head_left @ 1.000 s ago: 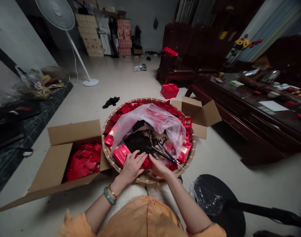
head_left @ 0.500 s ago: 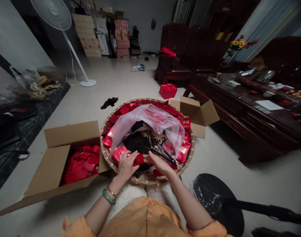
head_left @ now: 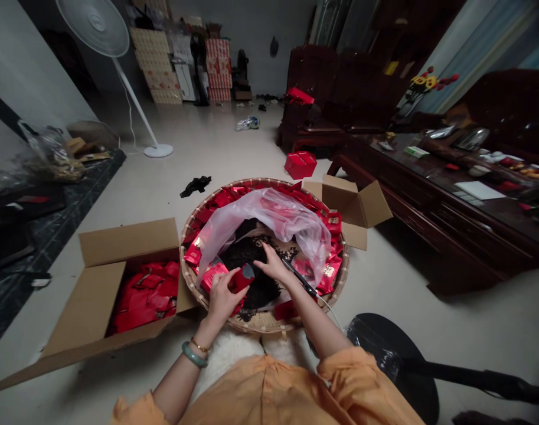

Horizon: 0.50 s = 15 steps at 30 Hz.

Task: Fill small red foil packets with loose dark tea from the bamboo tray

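Note:
My left hand (head_left: 220, 300) is wrapped around a small red pouch (head_left: 239, 281), whose open grey mouth tilts toward the right. Just right of it, my right hand (head_left: 275, 264) reaches over dark, loose dried leaves (head_left: 238, 255), fingers apart and with nothing visible in them. The leaves lie in a translucent plastic bag (head_left: 269, 203), spread inside a round woven bamboo basket (head_left: 345, 274). Several flat red packets (head_left: 332, 270) ring the bag. Partly behind my right forearm lies a black tong-like tool (head_left: 301, 276) with a white cord.
An open cardboard box (head_left: 85, 304) full of red pouches (head_left: 147, 295) stands left of the basket; another open box (head_left: 366, 203) is behind right. A red carton (head_left: 301, 164) rests on the floor. A black round stand base (head_left: 393, 354) is at right, a white fan (head_left: 158, 150) farther back.
My right hand has left the red pouch and moved up over the leaves, its fingers spreading. In my left hand the pouch has tipped, so its open mouth now shows.

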### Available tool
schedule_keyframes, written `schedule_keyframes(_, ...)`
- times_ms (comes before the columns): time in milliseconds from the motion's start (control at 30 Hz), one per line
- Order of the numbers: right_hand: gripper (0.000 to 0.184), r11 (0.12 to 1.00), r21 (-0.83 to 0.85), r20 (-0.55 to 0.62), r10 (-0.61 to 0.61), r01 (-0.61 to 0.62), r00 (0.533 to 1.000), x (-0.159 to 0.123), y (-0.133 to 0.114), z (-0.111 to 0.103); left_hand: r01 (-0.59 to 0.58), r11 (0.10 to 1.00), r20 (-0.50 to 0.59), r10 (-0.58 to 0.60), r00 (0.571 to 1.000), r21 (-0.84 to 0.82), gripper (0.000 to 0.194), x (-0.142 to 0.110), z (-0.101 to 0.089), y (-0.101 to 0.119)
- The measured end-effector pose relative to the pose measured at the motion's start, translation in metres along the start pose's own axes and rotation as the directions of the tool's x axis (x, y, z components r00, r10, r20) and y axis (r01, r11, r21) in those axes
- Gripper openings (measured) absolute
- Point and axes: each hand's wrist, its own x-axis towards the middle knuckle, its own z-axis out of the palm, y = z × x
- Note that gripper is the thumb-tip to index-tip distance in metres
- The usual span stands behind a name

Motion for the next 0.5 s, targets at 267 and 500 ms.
schedule_keyframes(267,0.102,0.847,-0.524,0.192,0.017,0.088,0.981,0.009,-0.007,0.041,0.118,0.989,-0.061,-0.124,0.990,-0.093,0.049,0.000,-0.001,-0.003)
schedule_keyframes(500,0.059,0.881,-0.432,0.103,-0.162,0.191,0.981,-0.010,0.004,0.049,-0.113,0.988,0.034,0.111,0.993,0.103,0.062,0.003,-0.008,-0.001)
